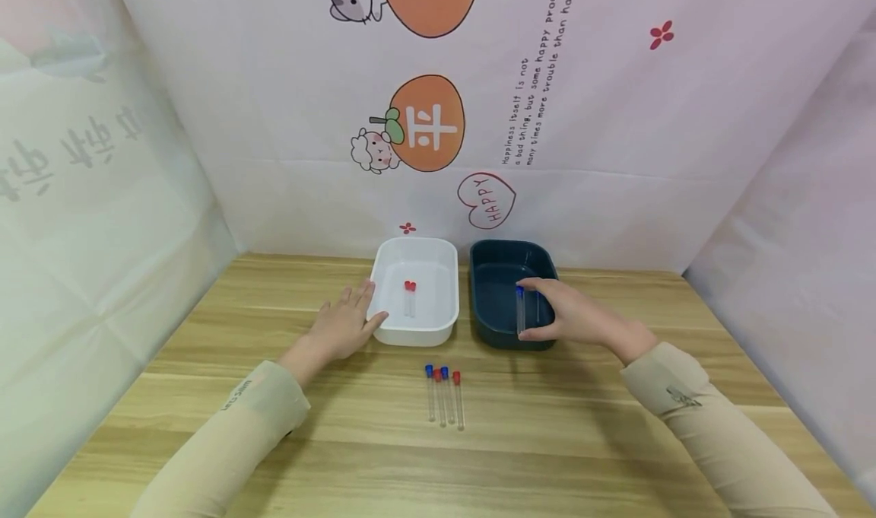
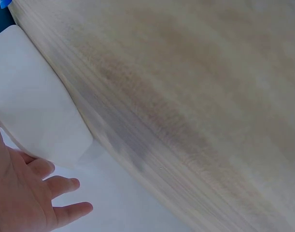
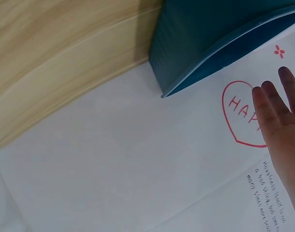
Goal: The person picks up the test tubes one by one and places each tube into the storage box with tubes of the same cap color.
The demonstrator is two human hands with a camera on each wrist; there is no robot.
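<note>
My right hand pinches a blue-capped test tube lengthwise between thumb and fingertips, its cap toward the back wall. The tube is over the dark teal bin. In the right wrist view the hand shows beside the bin, with only a bit of blue at the frame edge. Fingers spread, my left hand touches the left side of the white bin. Two red-capped tubes lie inside that bin. Several tubes with blue and red caps lie side by side on the table in front.
The wooden table meets a printed white cloth just behind both bins. More cloth hangs along the left and right sides. A narrow gap separates the two bins.
</note>
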